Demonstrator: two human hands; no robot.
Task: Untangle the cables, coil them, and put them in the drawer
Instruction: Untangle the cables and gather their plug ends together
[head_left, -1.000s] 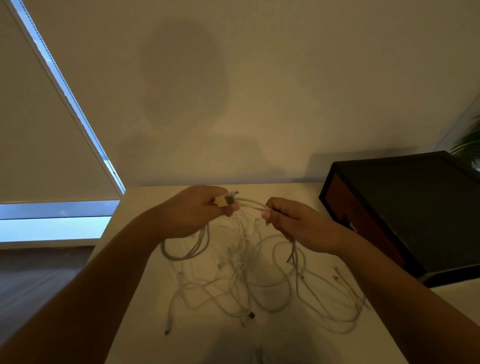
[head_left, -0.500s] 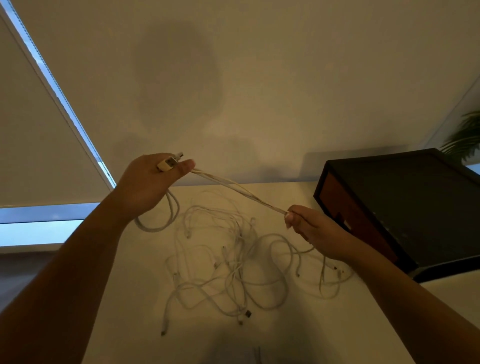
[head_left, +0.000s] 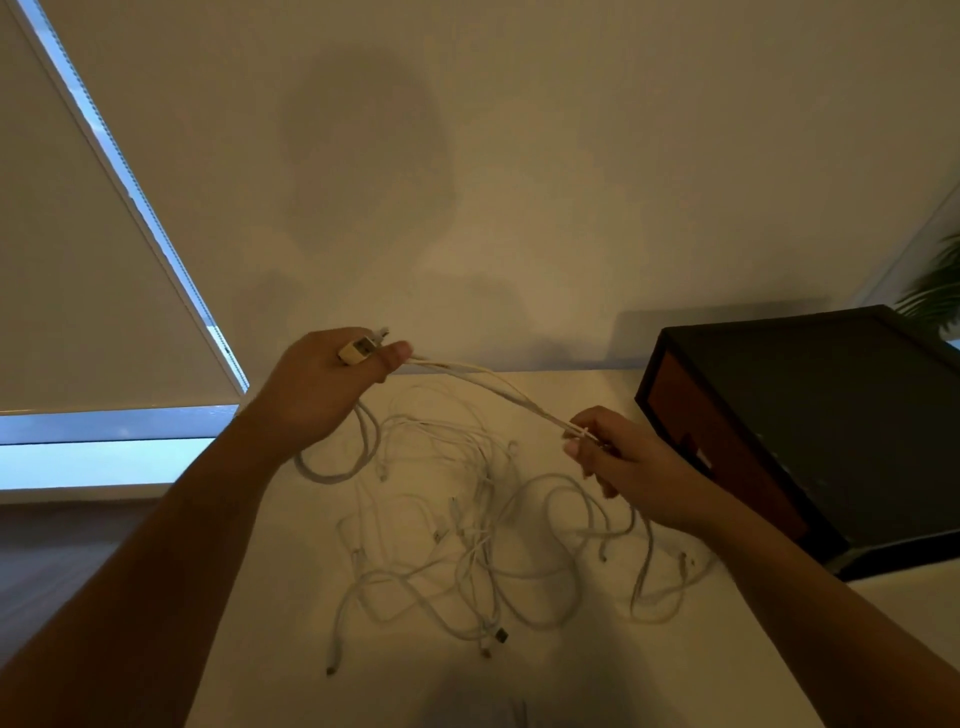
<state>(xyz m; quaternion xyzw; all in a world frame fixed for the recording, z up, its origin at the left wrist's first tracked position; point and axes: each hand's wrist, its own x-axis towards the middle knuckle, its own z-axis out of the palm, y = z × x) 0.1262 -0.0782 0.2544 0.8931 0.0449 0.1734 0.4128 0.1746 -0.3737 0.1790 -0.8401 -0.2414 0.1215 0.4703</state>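
Since a second ago hands have pulled apart. Tangle (head_left: 483, 530) lies on table (head_left: 291, 597) below. Right hand (head_left: 623, 462) pinches strand (head_left: 493, 387), taut up-left to left hand (head_left: 332, 395), closed on plug (head_left: 358, 351). Drawer (head_left: 810, 431) far right.

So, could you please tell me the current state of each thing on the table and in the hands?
left hand: raised, closed on the plug ends.
right hand: lower, fingers pinching the strands.
held cables: stretched between both hands.
cable tangle: loose on the table, uncoiled.
drawer unit: on the table's right; drawer looks shut.
blind: lowered most of the way.
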